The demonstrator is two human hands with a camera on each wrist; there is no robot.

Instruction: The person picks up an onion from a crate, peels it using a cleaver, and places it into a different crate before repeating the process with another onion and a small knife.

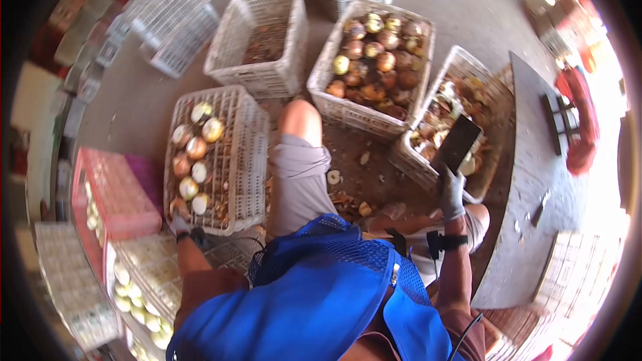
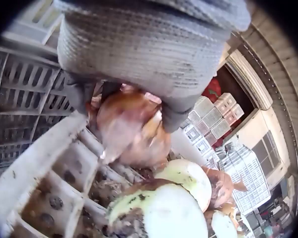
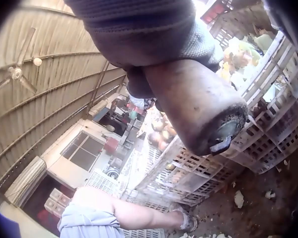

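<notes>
My gloved left hand (image 1: 179, 222) reaches into the near corner of a white crate (image 1: 249, 160) that holds several peeled onions (image 1: 195, 148). In the left wrist view this hand (image 2: 126, 99) grips a brown-skinned onion (image 2: 131, 129) just above the crate wall, with peeled onions (image 2: 164, 208) below it. My gloved right hand (image 1: 451, 192) holds a cleaver (image 1: 457, 144) with its dark blade raised over a crate of peelings (image 1: 447, 120). The right wrist view shows the hand (image 3: 139, 74) wrapped round the cleaver's wooden handle (image 3: 198, 109).
A crate of unpeeled brown onions (image 1: 374, 60) stands ahead and a nearly empty crate (image 1: 261, 40) to its left. Stacked white crates (image 1: 170, 20) lie at far left and a pink crate (image 1: 114, 190) beside me. A grey board (image 1: 528, 174) is at right. Scraps litter the floor (image 1: 354, 187).
</notes>
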